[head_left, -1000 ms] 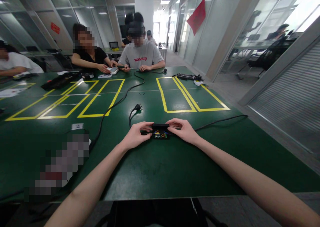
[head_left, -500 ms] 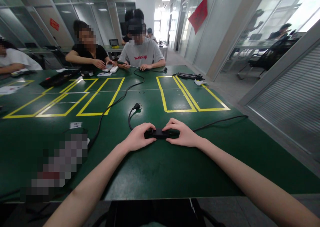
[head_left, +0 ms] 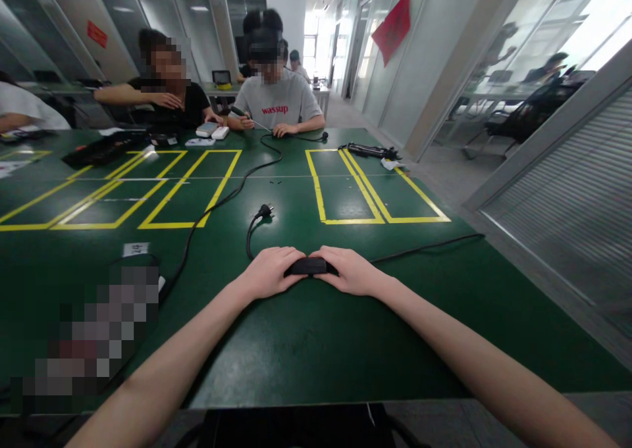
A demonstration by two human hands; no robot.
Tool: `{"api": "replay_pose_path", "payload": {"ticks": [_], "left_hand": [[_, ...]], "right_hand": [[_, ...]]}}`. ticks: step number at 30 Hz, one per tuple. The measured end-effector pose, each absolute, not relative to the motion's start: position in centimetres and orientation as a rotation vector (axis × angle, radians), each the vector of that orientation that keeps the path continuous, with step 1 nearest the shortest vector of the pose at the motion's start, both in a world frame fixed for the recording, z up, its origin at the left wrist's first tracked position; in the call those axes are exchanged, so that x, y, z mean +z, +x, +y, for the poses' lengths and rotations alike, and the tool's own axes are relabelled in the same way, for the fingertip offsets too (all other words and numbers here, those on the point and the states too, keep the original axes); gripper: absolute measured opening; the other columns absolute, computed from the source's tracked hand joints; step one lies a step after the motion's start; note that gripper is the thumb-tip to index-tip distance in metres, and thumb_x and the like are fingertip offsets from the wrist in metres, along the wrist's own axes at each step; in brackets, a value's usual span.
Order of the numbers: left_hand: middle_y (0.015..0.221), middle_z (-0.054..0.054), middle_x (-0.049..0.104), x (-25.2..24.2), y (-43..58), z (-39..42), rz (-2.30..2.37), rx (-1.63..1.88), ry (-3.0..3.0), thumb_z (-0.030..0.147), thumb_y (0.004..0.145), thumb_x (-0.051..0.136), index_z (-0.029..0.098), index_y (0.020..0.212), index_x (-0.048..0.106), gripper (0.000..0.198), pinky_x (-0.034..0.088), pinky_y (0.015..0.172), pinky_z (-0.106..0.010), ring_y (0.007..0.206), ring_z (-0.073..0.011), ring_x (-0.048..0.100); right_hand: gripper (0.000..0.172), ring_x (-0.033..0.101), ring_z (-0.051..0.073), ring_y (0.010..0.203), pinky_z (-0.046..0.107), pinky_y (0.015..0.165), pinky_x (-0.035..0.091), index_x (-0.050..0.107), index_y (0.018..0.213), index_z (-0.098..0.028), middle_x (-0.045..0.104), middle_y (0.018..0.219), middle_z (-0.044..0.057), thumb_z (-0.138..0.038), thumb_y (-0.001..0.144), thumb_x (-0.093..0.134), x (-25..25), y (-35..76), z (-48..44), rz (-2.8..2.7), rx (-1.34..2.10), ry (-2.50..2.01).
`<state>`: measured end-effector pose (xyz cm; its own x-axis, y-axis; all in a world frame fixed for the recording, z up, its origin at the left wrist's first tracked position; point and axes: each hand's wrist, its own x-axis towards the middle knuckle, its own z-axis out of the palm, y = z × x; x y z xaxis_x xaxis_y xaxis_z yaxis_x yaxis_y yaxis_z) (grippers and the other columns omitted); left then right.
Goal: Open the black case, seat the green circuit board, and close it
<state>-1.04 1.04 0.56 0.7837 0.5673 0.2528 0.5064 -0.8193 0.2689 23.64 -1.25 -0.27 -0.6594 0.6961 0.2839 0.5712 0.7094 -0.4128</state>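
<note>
Red "wassup" marks a grey T-shirt (head_left: 276,94) opposite; white tag (head_left: 135,249), characters unclear | black case (head_left: 310,266), over the green table (head_left: 316,349), now hides the circuit board visible a second ago | grip: left hand (head_left: 273,273) and right hand (head_left: 349,270) clasp its ends | yellow tape (head_left: 170,225) outlines rectangles; glass partitions (head_left: 148,14) behind

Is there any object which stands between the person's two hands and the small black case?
Nothing visible does: the left hand and right hand both hold the black case, one at each end. The black plug lies beyond the left hand, out of the way. The case's underside is hidden.
</note>
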Motion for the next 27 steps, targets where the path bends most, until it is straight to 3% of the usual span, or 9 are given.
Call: {"api": "replay_pose_path", "payload": {"ticks": [6, 11, 17, 21, 27], "left_hand": [[0.096, -0.007, 0.072, 0.88, -1.46, 1.19, 0.784, 0.482, 2.781, 0.043, 0.101, 0.054, 0.018, 0.109, 0.066, 0.028, 0.050, 0.079, -0.031, 0.089, -0.0220, 0.067], [0.102, -0.009, 0.073, 0.86, -1.54, 0.95, 0.788, 0.579, 2.835, 0.044, 0.102, 0.055, 0.016, 0.117, 0.064, 0.032, 0.050, 0.081, -0.033, 0.091, -0.0230, 0.066], [0.104, -0.010, 0.074, 1.08, -1.73, 0.99, 0.784, 0.579, 2.869, 0.041, 0.103, 0.054, 0.016, 0.117, 0.065, 0.031, 0.052, 0.083, -0.036, 0.094, -0.0242, 0.066], [0.109, -0.010, 0.074, 1.11, -1.77, 0.91, 0.765, 0.679, 2.860, 0.042, 0.101, 0.058, 0.017, 0.123, 0.064, 0.033, 0.053, 0.088, -0.036, 0.099, -0.0245, 0.067], [0.108, -0.010, 0.076, 0.67, -1.61, 0.45, 0.823, 0.702, 2.909, 0.039, 0.103, 0.056, 0.017, 0.119, 0.066, 0.029, 0.052, 0.085, -0.036, 0.097, -0.0240, 0.068]], "right_hand": [[0.025, 0.071, 0.024, 0.096, 0.037, 0.085, 0.056, 0.064, 0.120, -0.019, 0.072, 0.104, 0.011, -0.031, 0.098, 0.061, -0.34, 23.34, -1.38, -2.507, 0.369, -0.974], [0.026, 0.071, 0.024, 0.096, 0.036, 0.086, 0.055, 0.064, 0.120, -0.019, 0.073, 0.105, 0.011, -0.034, 0.099, 0.061, -0.58, 23.27, -1.47, -2.493, 0.324, -1.004], [0.042, 0.071, 0.025, 0.093, 0.035, 0.080, 0.055, 0.060, 0.132, -0.015, 0.072, 0.104, 0.012, -0.040, 0.098, 0.062, -0.46, 23.28, -1.39, -2.488, 0.264, -0.965], [0.034, 0.071, 0.023, 0.090, 0.032, 0.078, 0.054, 0.063, 0.128, -0.017, 0.072, 0.101, 0.010, -0.036, 0.100, 0.059, -0.42, 23.35, -1.58, -2.458, 0.262, -0.985], [0.043, 0.068, 0.021, 0.086, 0.031, 0.075, 0.052, 0.061, 0.129, -0.021, 0.071, 0.108, 0.009, -0.042, 0.092, 0.069, -0.24, 23.55, -1.72, -2.325, 0.489, -0.978]]}}
